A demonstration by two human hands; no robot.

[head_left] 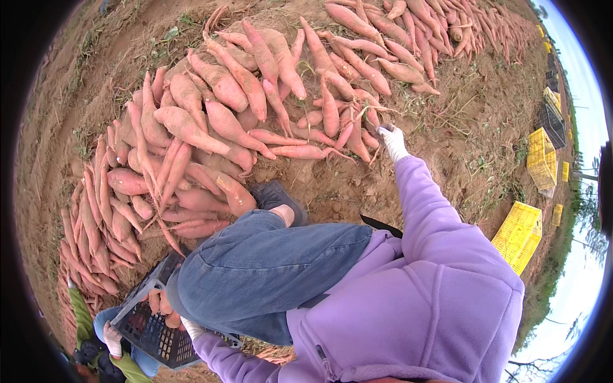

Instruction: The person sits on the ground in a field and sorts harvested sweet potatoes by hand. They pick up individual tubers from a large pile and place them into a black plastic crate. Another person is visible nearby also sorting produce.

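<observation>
My right hand (393,140), in a whitish glove with soiled fingertips, is at the right edge of a cluster of sweet potatoes (354,134). Its fingers are curled against the cluster; whether they grip one is unclear. Lower left, my gloved left hand (192,328) is beside a black plastic crate (165,342), its fingers hidden behind my knee. Several sweet potatoes (165,306) lie in the crate. A large heap of pinkish sweet potatoes (191,129), some with thin roots, spreads over the soil in front of me.
A co-worker's gloved hand (112,339) is at the crate's far side; their other gloved hand (71,282) is near the heap. More sweet potatoes (431,28) form a row at the top. Yellow crates (518,234) stand along the right. My shoe (280,198) is beside the heap.
</observation>
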